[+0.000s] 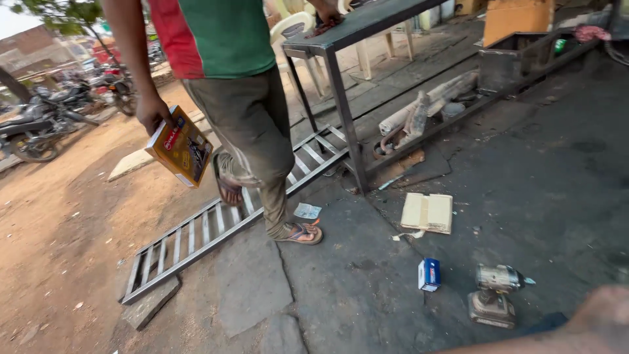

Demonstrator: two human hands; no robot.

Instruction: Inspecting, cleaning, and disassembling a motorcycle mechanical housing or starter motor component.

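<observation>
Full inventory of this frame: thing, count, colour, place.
cordless power tool: 1, dirty silver-grey, lying on the concrete, lower right
small box: 1, blue and white, on the concrete left of the tool
flat cream box: 1, on the concrete, centre right
metal ladder frame: 1, grey, lying across the dirt and the concrete edge
metal table: 1, dark, top centre
plastic chair: 1, white, behind the table
motorbikes: several, dark, parked far left
other person: 1, green and red shirt, walking, yellow box in one hand
own arm: 1, blurred, bottom right corner; hand not visible
</observation>
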